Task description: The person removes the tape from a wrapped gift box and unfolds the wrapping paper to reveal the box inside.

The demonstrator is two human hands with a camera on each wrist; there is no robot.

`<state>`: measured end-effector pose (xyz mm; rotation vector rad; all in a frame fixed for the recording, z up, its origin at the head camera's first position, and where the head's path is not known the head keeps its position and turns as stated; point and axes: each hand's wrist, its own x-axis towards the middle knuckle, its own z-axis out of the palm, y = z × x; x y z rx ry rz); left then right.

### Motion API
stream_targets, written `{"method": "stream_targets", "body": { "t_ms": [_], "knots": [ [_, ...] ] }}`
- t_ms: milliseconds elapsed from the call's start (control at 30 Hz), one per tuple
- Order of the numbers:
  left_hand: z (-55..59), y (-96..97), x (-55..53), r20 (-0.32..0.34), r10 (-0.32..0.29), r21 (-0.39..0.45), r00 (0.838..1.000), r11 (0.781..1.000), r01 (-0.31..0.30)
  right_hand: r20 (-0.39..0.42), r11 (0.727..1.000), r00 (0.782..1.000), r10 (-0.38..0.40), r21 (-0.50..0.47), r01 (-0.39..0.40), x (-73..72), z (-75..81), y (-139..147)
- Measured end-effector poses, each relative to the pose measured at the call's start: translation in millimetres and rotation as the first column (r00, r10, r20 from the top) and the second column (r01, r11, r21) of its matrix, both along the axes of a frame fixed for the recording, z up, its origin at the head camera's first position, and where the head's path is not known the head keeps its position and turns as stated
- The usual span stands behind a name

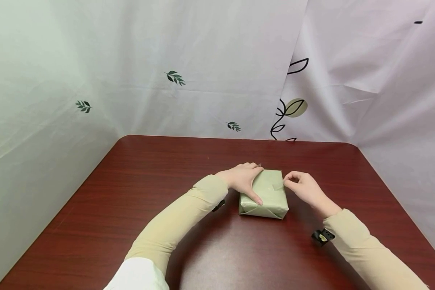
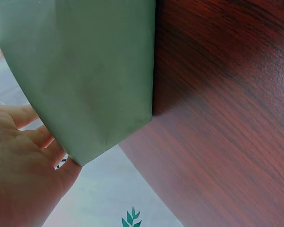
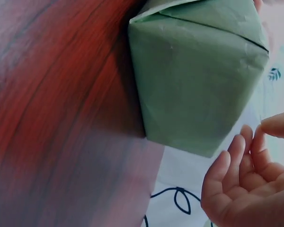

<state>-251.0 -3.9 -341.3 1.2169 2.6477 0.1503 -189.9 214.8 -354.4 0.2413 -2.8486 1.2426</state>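
On the table point(image 1: 94, 209) before me, the green parcel point(image 1: 270, 197) is lying flat. My left hand point(image 1: 241, 177) is resting, thumb and fingers spread, over its left edge; my right hand point(image 1: 304, 188) is pinching what looks like clear tape point(image 1: 278, 186). I'm guessing the parcel is light and stiff, its paper creasing easily, best gripped by its long sides. The left wrist view is showing a smooth side point(image 2: 94, 71) the head view is hiding.

The head view is bright, glare whitening the near tabletop point(image 1: 217, 257); both wrist views look dimmer.

Beige sleeves point(image 1: 183, 215), white upper sleeve point(image 1: 139, 276), black wristbands point(image 1: 327, 235), probably plastic
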Motion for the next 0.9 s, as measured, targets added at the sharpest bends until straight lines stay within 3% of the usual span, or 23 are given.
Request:
{"method": "stream_targets", "body": {
  "t_ms": [300,633,900],
  "knots": [
    [0.2,-0.7,-0.5,0.010,0.005,-0.009,1.000,1.000,-0.005,0.066,0.992,0.996,0.059,-0.116,-0.052,-0.6,0.8,14],
    [-3.0,1.0,-1.1,0.009,0.005,-0.006,1.000,1.000,-0.005,0.102,0.998,0.993,0.053,-0.040,-0.049,0.7,-2.6,28],
    [-1.8,0.5,-0.9,0.003,0.009,-0.015,1.000,1.000,-0.009,0.170,0.991,0.979,0.109,-0.089,-0.095,-2.0,-6.9,32]
  ]
}}
